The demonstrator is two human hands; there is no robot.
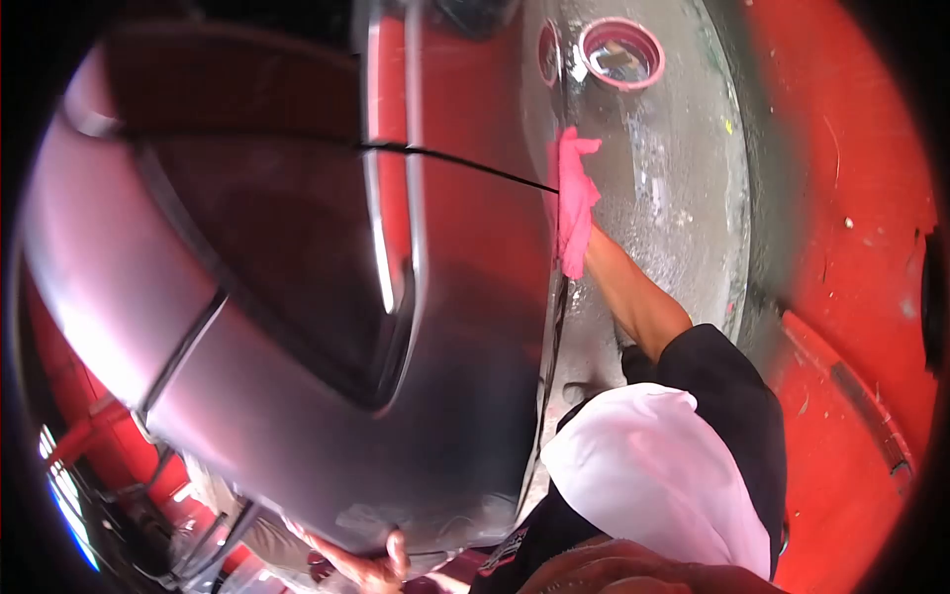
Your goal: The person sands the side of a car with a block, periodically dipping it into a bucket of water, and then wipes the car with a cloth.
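My right hand (579, 223) reaches forward along the side of a dark, shiny car (475, 346), low near the body's lower edge. A bright pink cloth (574, 193) covers most of that hand, and the fingers are wrapped in it against the panel beside a vertical seam. The bare forearm comes out of a black short sleeve (732, 396). White fabric (653, 455) bulges in front of the black shirt. My left hand does not show.
A pink-rimmed bucket (658, 57) with liquid stands on the wet grey floor (673, 198) close to the car. Red floor (841, 178) lies to the right, with a long reddish strip (851, 391). At the lower left another person's hand (381, 567) is near the car.
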